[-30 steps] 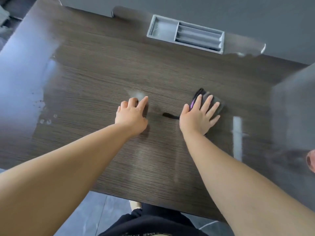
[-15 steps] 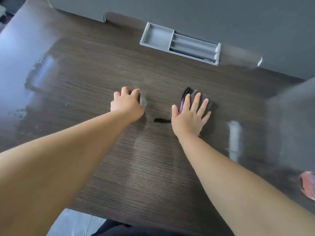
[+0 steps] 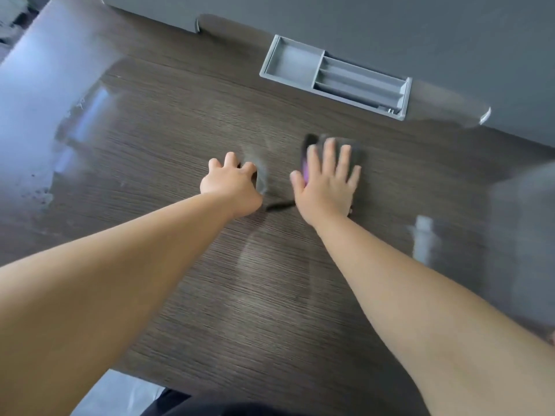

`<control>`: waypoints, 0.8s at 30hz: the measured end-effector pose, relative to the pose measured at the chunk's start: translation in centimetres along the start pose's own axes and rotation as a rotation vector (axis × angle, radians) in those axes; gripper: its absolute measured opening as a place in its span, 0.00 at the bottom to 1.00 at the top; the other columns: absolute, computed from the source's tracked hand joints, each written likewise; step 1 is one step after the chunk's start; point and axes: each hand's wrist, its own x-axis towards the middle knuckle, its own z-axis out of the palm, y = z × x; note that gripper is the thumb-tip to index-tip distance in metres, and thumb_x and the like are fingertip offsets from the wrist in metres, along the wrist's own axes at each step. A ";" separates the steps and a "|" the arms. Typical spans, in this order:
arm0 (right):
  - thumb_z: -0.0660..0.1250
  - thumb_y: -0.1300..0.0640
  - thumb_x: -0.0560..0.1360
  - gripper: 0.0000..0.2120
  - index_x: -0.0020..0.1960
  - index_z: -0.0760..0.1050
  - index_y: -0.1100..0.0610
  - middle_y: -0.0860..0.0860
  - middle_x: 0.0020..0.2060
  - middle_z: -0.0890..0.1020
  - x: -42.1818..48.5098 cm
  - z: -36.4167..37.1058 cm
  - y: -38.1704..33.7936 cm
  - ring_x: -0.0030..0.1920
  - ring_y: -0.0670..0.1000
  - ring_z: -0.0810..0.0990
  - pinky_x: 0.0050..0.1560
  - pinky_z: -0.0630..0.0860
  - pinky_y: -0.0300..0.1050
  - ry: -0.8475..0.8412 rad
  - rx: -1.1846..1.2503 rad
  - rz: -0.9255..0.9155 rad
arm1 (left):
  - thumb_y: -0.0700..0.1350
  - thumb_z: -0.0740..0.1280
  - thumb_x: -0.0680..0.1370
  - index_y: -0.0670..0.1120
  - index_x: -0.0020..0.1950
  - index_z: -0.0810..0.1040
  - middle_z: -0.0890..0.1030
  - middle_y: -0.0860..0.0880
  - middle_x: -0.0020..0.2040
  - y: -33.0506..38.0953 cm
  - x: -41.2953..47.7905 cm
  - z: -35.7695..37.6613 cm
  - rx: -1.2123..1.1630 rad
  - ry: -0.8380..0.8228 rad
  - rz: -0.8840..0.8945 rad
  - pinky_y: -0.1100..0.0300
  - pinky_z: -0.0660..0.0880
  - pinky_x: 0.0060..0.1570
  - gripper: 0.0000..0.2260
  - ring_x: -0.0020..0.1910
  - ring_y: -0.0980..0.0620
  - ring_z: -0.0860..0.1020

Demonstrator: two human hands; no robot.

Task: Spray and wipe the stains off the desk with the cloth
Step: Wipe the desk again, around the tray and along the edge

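The right hand lies flat, fingers spread, pressing the dark cloth onto the desk at about one o'clock from centre. The left hand rests curled at eleven, gripping nothing. A dark streak between the hands sits outside the cloth's edge, so I think a pass could miss it.

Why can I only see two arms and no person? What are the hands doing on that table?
The camera sits on the person's head and looks down, so you see only their arms. There is one picture, taken from up there. The surface is a dark wooden desk. The right hand lies flat on a dark grey cloth with a purple edge, pressing it onto the desk to wipe. The left hand rests on the desk with curled fingers and holds nothing. Between the hands is a black stain. At the back, a grey tray is set into the desk.
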 end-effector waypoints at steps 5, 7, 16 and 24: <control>0.52 0.42 0.78 0.25 0.72 0.67 0.48 0.51 0.74 0.64 2.7 -0.7 7.0 0.74 0.59 0.60 0.70 0.60 0.64 0.040 -0.105 -0.611 | 0.51 0.61 0.76 0.58 0.73 0.59 0.61 0.52 0.70 -1.2 0.2 -0.1 0.011 -0.018 0.055 0.56 0.66 0.46 0.26 0.67 0.44 0.60; 0.51 0.42 0.80 0.24 0.75 0.61 0.46 0.49 0.77 0.57 3.9 -1.2 7.8 0.77 0.56 0.52 0.72 0.54 0.63 0.038 -0.053 -0.180 | 0.52 0.60 0.76 0.59 0.73 0.59 0.60 0.52 0.71 -1.5 0.3 -0.3 0.006 -0.029 0.073 0.56 0.66 0.46 0.26 0.67 0.45 0.59; 0.46 0.39 0.78 0.28 0.76 0.58 0.47 0.51 0.77 0.55 3.2 0.0 -2.8 0.77 0.58 0.51 0.73 0.51 0.63 -0.012 -0.044 -0.449 | 0.47 0.58 0.78 0.53 0.70 0.65 0.68 0.50 0.68 -3.1 1.4 -0.8 -0.142 0.050 0.122 0.52 0.69 0.55 0.19 0.66 0.44 0.66; 0.47 0.42 0.81 0.28 0.78 0.49 0.48 0.50 0.78 0.45 6.6 -0.8 -2.0 0.77 0.57 0.41 0.74 0.44 0.63 0.048 0.056 0.409 | 0.52 0.63 0.76 0.50 0.70 0.65 0.65 0.46 0.69 -7.1 4.3 -2.6 -0.175 0.191 0.095 0.48 0.66 0.63 0.23 0.68 0.42 0.60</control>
